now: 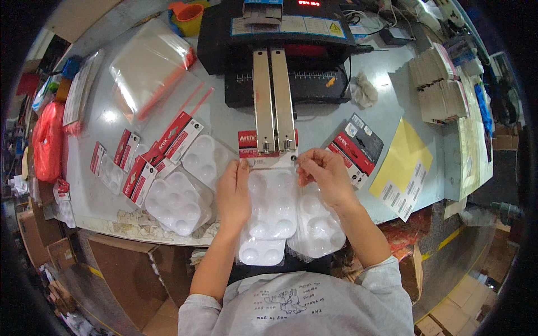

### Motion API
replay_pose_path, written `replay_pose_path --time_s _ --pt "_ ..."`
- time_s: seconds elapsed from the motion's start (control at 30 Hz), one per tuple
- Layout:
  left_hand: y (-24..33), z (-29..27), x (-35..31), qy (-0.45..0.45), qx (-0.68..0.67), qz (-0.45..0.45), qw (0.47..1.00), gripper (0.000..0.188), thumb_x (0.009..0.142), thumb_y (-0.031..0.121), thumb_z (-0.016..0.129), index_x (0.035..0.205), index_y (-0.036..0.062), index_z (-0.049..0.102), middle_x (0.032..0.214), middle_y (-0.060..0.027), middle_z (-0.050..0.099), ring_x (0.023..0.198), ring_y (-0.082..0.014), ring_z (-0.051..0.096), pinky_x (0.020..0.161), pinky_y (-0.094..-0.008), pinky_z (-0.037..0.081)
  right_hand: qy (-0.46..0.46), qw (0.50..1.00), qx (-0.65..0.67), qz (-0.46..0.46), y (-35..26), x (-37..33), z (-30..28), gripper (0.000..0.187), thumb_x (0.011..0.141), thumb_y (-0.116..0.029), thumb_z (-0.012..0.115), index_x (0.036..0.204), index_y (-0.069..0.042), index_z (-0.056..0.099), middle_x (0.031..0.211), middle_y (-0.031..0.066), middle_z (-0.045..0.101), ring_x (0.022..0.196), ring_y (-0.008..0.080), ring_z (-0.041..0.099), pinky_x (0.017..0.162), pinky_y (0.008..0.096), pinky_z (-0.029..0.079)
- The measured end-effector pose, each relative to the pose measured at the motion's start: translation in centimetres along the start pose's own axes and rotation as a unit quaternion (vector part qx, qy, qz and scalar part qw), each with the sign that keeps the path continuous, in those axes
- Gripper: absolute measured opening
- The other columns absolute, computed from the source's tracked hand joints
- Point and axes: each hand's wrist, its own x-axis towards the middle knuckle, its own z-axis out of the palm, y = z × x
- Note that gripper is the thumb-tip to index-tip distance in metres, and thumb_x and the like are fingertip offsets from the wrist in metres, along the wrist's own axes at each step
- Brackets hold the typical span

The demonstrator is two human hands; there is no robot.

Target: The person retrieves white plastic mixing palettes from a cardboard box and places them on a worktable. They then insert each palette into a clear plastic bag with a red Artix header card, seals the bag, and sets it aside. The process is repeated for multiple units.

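Note:
My left hand grips the left edge of a white plastic paint palette in a clear bag. My right hand pinches the bag's top right corner. The bag's red and white header card lies under the two metal arms of a black sealing machine. More bagged white palettes are stacked under and beside it at the table's near edge.
Several packed palettes with red cards lie to the left. Clear bags sit at the back left, an orange cup beyond. Red and black cards, a yellow sheet and card stacks are to the right.

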Motion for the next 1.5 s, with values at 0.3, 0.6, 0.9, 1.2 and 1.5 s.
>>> replay_pose_path --time_s 0.3,0.6,0.9,1.2,1.5 --pt "-0.6 1.0 1.4 0.009 -0.074 -0.001 0.997 0.032 0.096 0.027 0.046 0.083 -0.0009 0.053 0.073 -0.0051 0.053 0.071 -0.0128 0.045 0.068 -0.0272 0.039 -0.017 0.999 -0.018 -0.029 -0.2 1.4 -0.4 0.016 0.088 -0.014 0.059 0.085 0.002 0.060 0.072 0.0057 0.062 0.059 0.0108 0.059 0.056 0.0236 0.049" --pt "-1.0 1.3 1.7 0.021 -0.004 0.022 1.000 0.033 0.096 0.026 0.043 0.081 -0.0007 0.052 0.073 -0.0143 0.056 0.068 -0.0231 0.051 0.067 -0.0340 0.041 -0.017 0.999 -0.034 -0.039 -0.3 1.7 -0.6 0.016 0.089 -0.013 0.058 0.085 0.002 0.061 0.072 0.0056 0.062 0.061 0.0111 0.059 0.058 0.0238 0.050" --pt "-3.1 1.5 2.0 0.012 -0.012 0.029 0.999 0.032 0.096 0.027 0.043 0.082 0.0003 0.053 0.072 -0.0154 0.056 0.066 -0.0262 0.049 0.066 -0.0348 0.040 -0.014 1.000 -0.021 -0.010 -0.1 1.7 -0.5 0.015 0.089 -0.012 0.057 0.088 0.002 0.062 0.073 0.0058 0.062 0.062 0.0117 0.061 0.059 0.0239 0.050" --pt "1.1 -9.6 3.2 0.165 0.322 -0.004 0.932 0.033 0.091 0.029 0.050 0.108 0.0031 0.061 0.113 -0.0177 0.060 0.109 -0.0336 0.053 0.089 -0.0421 0.041 0.171 0.849 -0.461 -0.194 -3.0 -0.5 -7.3 0.064 0.068 -0.028 0.078 0.120 -0.003 0.050 0.111 0.0153 0.059 0.110 0.0262 0.055 0.086 0.0364 0.044" --pt "-5.7 -6.3 2.0 0.023 0.471 0.237 0.849 0.046 0.086 0.029 0.056 0.131 0.0226 0.049 0.143 -0.0098 0.036 0.135 -0.0306 0.027 0.109 -0.0448 0.022 0.179 0.796 -0.553 -0.167 2.2 1.1 -10.3 0.119 0.050 -0.049 0.083 0.142 -0.003 0.025 0.148 0.0156 0.027 0.138 0.0306 0.023 0.103 0.0489 0.025"
